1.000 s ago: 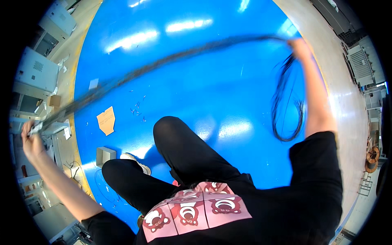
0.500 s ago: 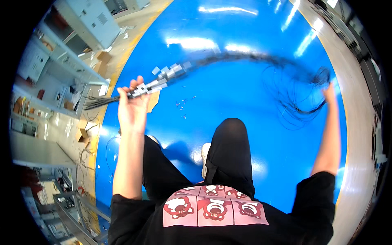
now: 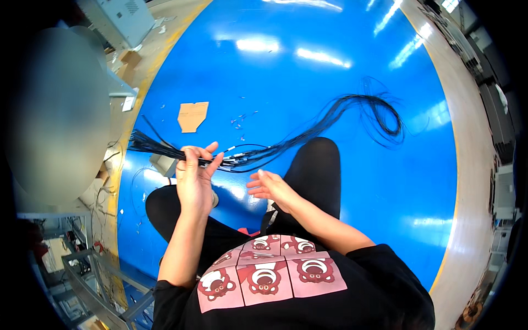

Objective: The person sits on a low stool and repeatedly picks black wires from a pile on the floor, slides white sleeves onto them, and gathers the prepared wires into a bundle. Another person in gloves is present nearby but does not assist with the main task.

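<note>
A long bundle of thin black wires (image 3: pixel 324 122) stretches from left to right in front of me, with a loose coil at its far right end. My left hand (image 3: pixel 195 170) is closed around the bundle near its left end, where cut wire ends fan out. Several white labels show on the wires just right of those fingers. My right hand (image 3: pixel 269 188) hangs below the bundle, fingers apart, holding nothing. It is close to my bent right knee and does not touch the wires.
Blue floor (image 3: pixel 385 192) lies below, with a flat piece of brown cardboard (image 3: pixel 193 117) and small scraps (image 3: pixel 239 122) beyond the bundle. A metal frame (image 3: pixel 99 286) stands at the lower left. Grey cabinets (image 3: pixel 121 19) and cardboard boxes line the left side. A blurred grey shape covers part of the left.
My right hand has let go of the bundle's far right end and come back toward my knees. The stretched bundle has dropped lower, and my left hand has moved slightly right and nearer.
</note>
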